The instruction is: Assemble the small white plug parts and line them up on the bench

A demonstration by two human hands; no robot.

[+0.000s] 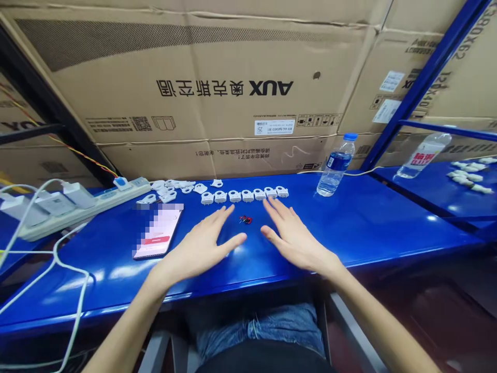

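Observation:
My left hand [202, 243] is held flat over the blue table, thumb apart from the fingers, with nothing in it. Opposite it, my right hand [293, 235] is also open, its fingertips close to the right part of a row. That row is made of several white plastic pieces [234, 196], each with a ring-shaped top and short prongs, like socket plug covers. Between my hands lies a small red-and-black item [245, 219] with thin metallic legs, too small to name. More white pieces [169, 194] lie loosely heaped behind the phone [159, 230], left of my left hand.
A power strip [99, 199] with chargers and white cables [83, 280] occupies the left side. A water bottle [337, 165] stands at the back right; another bottle [423, 155] is beyond the blue post [421, 77]. Cardboard boxes [217, 52] rise behind the blue table [373, 223].

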